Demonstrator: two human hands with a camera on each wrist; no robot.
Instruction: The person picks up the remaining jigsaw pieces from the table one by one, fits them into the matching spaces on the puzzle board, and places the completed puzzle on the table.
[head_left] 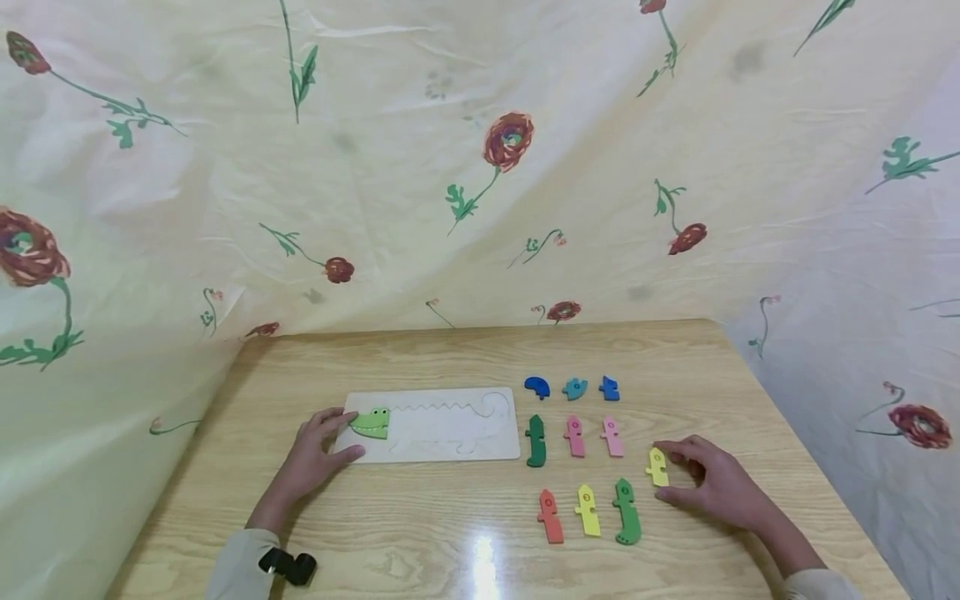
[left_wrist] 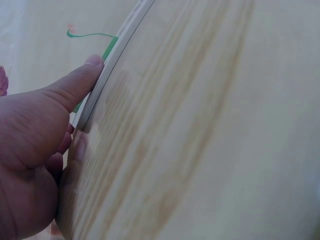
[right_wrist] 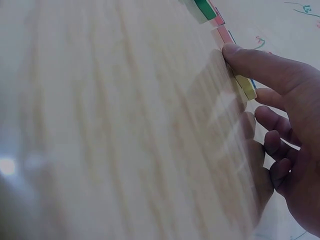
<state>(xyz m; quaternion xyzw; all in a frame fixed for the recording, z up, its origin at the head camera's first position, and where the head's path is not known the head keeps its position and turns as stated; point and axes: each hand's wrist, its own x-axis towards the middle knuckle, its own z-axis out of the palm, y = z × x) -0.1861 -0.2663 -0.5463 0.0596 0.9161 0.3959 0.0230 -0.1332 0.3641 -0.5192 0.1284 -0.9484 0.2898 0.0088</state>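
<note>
A pale wooden puzzle board (head_left: 450,448) with carved outlines lies on the table, a light green crocodile-head piece (head_left: 372,425) at its left end. My left hand (head_left: 318,454) rests at that end, its thumb at the board's edge and a fingertip by the head piece. Over on the right, my right hand (head_left: 712,483) pinches a yellow puzzle piece (head_left: 657,467) between thumb and index finger, one at each end. In the right wrist view the same yellow piece (right_wrist: 245,87) shows beside the thumb, low over the table; the other fingers curl loosely.
Right of the board, loose pieces lie in rows: blue ones (head_left: 610,388) at the back, then dark green (head_left: 536,442) and pink (head_left: 574,437). Nearer are a red piece (head_left: 550,517), another yellow (head_left: 588,510) and a green one (head_left: 627,512). Flowered cloth (head_left: 420,183) hangs behind the table.
</note>
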